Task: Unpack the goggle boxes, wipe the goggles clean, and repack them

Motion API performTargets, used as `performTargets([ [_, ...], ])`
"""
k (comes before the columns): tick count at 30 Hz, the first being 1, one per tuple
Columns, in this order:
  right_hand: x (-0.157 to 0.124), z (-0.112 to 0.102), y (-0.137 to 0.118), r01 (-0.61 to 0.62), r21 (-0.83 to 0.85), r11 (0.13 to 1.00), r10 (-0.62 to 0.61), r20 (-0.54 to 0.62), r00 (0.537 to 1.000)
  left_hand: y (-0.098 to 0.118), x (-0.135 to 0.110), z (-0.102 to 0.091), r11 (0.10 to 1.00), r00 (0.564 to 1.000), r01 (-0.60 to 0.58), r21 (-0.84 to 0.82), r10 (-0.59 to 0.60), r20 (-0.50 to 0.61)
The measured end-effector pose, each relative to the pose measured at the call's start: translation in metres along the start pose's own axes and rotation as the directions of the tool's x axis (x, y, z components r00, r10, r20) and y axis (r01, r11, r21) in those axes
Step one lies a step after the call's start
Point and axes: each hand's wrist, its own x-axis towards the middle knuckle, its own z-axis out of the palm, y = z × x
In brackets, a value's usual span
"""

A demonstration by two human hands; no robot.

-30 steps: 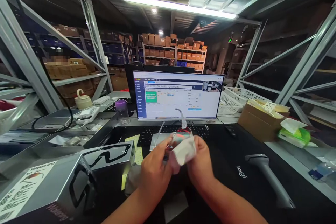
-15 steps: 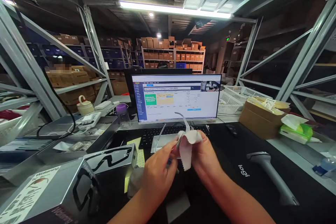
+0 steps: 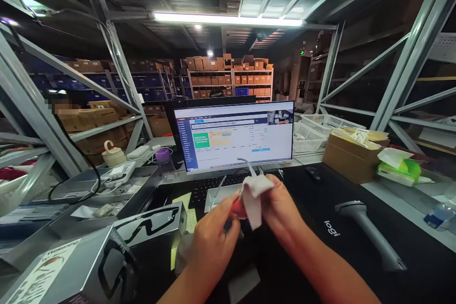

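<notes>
Gripping the glasses by their reddish front, the left hand is keeping them at mid-view, their arms pointing roughly toward twelve o'clock and the monitor; at their three o'clock, the right hand is pinching the cloth, which is hanging against the lens area; wiping is apparently under way, not finished, the cloth not yet coming off; how much is done, I am not managing to tell; meanwhile a box is lying at nine o'clock, the scanner between three and four.
</notes>
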Motion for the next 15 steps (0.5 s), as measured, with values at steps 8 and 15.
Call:
performTargets([
  [8, -0.034, 0.004, 0.046, 0.348, -0.315, 0.883, -0.323, 0.13, 0.937, -0.004, -0.009, -0.006, 0.986, 0.987, 0.156, -0.049, -0.158, -0.025],
  [15, -0.011, 0.004, 0.002, 0.022, -0.068, 0.997, -0.016, 0.089, 0.996, -0.005, 0.004, -0.009, 0.996, 0.999, 0.035, -0.085, -0.035, 0.002],
])
